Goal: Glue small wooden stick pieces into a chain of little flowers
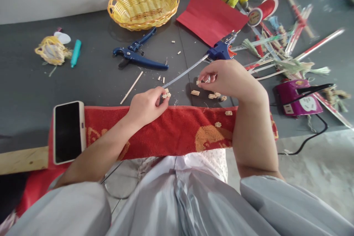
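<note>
My left hand [148, 105] pinches a small bundle of short wooden stick pieces [166, 95] just above the red towel [171, 132]. My right hand [226, 79] is closed on another short wooden piece [198, 82] at its fingertips. Between and below the hands lie more small glued stick bundles [195, 92] on the dark table [96, 77], and two rest on the towel [228, 113]. A blue glue gun [221, 49] with a clear glue stick lies just beyond my right hand.
A phone [68, 131] lies on the towel's left end. Blue pliers [138, 56], a yellow wicker basket [143, 3], red paper [211, 16], a thread spool [262, 11], a purple power strip [300, 99] and a pile of long sticks [290, 55] surround the work spot.
</note>
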Available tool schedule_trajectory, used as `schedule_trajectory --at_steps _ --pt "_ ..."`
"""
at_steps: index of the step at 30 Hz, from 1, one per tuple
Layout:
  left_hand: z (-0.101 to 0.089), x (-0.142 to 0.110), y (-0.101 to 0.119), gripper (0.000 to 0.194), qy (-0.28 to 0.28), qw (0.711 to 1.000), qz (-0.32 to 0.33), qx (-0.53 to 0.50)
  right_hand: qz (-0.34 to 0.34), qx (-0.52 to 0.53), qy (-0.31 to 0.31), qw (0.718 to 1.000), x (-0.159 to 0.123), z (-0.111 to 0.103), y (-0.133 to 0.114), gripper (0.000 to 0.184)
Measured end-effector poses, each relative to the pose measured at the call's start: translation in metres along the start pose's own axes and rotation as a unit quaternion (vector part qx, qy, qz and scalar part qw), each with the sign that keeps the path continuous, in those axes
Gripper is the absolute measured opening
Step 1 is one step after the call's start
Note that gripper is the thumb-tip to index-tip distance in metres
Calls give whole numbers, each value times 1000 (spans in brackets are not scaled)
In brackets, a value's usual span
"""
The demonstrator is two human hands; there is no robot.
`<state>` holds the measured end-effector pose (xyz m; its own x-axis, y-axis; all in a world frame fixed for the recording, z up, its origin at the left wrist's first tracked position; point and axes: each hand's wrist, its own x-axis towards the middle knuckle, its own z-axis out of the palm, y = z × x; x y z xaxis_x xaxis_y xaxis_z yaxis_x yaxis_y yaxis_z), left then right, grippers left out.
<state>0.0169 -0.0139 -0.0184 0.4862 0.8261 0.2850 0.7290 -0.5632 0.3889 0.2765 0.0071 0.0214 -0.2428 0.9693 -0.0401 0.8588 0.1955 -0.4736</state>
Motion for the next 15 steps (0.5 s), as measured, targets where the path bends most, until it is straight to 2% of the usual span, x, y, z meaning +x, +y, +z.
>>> schedule_trajectory --at_steps 4,6,11,15 --pt "1 0 1 6 39 999 16 -24 -49 165 2 985 -2 2 -8 5" --pt "1 -1 1 5 60 997 24 -36 -67 207 -8 976 -2 6 -12 5" --pt "-1 0 2 4 85 991 39 -95 -123 235 2 964 2 20 -22 4" --pt "-2 1 3 7 66 981 -6 -182 -179 230 29 956 2 28 -28 4"
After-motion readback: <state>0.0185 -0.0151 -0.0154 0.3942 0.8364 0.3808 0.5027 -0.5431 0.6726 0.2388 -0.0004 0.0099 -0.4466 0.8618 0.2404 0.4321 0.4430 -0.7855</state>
